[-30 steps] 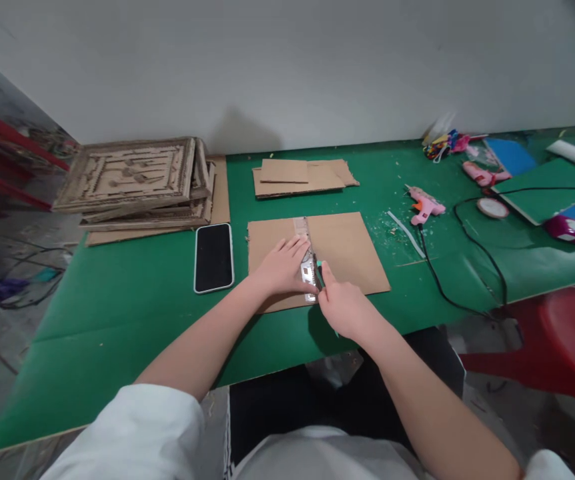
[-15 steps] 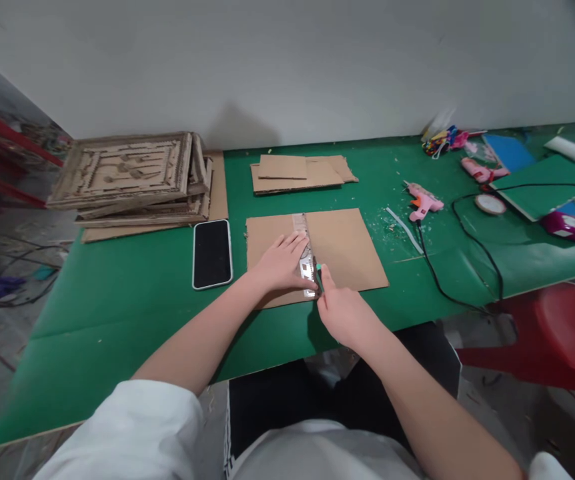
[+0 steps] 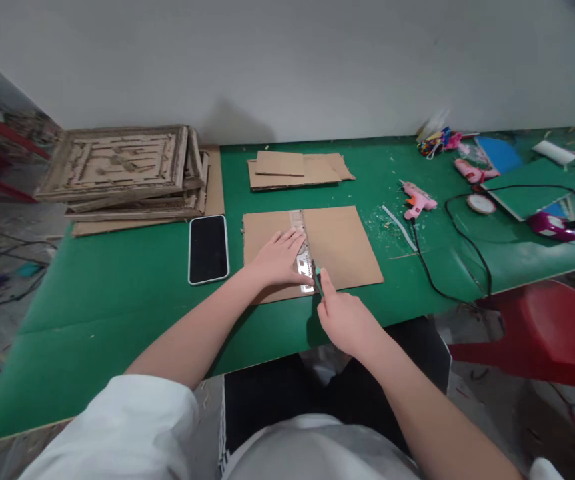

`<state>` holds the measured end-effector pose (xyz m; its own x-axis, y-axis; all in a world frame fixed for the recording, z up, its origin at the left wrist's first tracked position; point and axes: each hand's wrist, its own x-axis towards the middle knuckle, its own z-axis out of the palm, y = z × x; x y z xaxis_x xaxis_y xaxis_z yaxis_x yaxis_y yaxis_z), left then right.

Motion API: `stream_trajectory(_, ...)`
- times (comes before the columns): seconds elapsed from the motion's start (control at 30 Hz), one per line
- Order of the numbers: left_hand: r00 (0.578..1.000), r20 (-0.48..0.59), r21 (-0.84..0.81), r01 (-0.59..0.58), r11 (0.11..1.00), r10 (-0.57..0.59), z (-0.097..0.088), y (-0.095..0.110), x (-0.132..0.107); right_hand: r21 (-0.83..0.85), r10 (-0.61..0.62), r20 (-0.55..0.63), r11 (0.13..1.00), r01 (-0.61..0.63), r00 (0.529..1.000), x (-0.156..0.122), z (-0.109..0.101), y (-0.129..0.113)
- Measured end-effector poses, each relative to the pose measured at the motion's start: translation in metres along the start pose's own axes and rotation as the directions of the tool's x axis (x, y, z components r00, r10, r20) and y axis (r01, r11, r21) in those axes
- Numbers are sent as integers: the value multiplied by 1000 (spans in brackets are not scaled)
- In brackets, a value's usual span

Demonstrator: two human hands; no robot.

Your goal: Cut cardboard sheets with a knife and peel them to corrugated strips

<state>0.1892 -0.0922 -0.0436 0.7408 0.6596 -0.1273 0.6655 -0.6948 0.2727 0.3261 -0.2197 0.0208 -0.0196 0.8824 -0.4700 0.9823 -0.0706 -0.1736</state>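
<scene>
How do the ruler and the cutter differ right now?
The ruler is flat and see-through in part; the cutter is dark with a green part.
The ruler lies on the cardboard sheet, under the spread left hand; the cutter is gripped in the right hand.
The ruler looks longer than the cutter's visible part.
Both are narrow.

Your ruler looks like clear, shiny plastic, your cardboard sheet smooth and matt. Your phone has a glossy screen, your sleeve is matt cloth, the stool glossy plastic, the stacked frames rough cardboard.
</scene>
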Motion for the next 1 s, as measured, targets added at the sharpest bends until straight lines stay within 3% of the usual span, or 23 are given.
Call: stream_trajectory(1.0,1000,14,3,0,1000,0,0,1,1,-35,-28,20,999,29,999,-40,21,3)
